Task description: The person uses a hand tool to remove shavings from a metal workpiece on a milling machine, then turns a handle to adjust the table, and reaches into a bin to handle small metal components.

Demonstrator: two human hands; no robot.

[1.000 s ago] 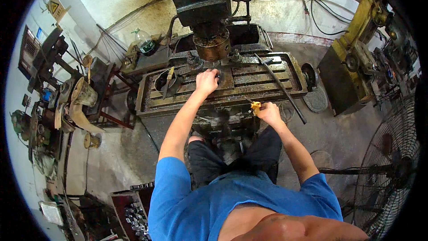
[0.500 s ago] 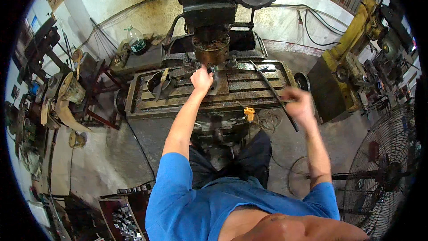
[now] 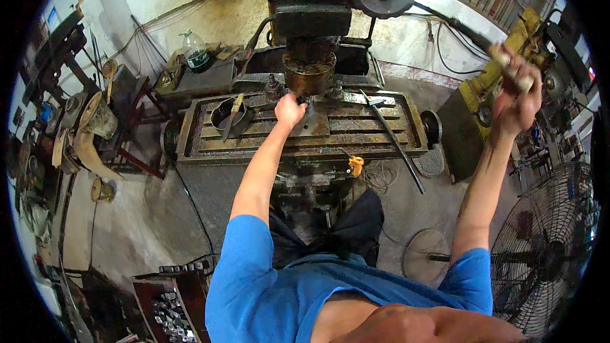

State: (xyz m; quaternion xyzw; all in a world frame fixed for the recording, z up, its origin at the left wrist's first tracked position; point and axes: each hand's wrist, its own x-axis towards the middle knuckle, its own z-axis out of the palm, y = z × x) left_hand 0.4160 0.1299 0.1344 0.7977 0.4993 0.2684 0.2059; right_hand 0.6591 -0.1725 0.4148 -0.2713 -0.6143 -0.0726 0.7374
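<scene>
Head view: your R hand [image 3: 518,105] wraps outer end of long lever [image 3: 454,25], up R of machine head [image 3: 311,22]; blurred. Lever prob. rigid, heavyish, maybe oily; hold at far end for leverage. Your L hand [image 3: 291,112] curled by small dark part [image 3: 307,100] under spindle [image 3: 309,71]; can't tell if gripped. Part likely hard, slick; pinch sides.
</scene>
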